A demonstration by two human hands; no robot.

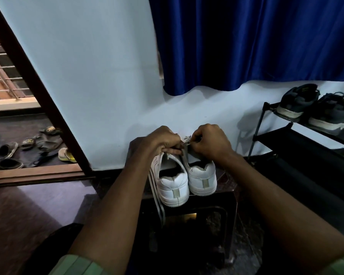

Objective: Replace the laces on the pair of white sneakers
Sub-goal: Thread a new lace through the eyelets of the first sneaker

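Both forearms reach forward, converging over pair of white leather sneakers [184,179] on small dark stool [229,192] by pale wall. Left hand [157,140] knuckles up, fingers curled onto front of left white sneaker [172,181]. Right hand [211,141] fisted, pinching thin white lace [186,139] between the hands. Sneakers side by side, touching, heels toward camera, toes to wall, long axes running away from viewer. Flat grey lace [157,199] hangs off stool's left edge.
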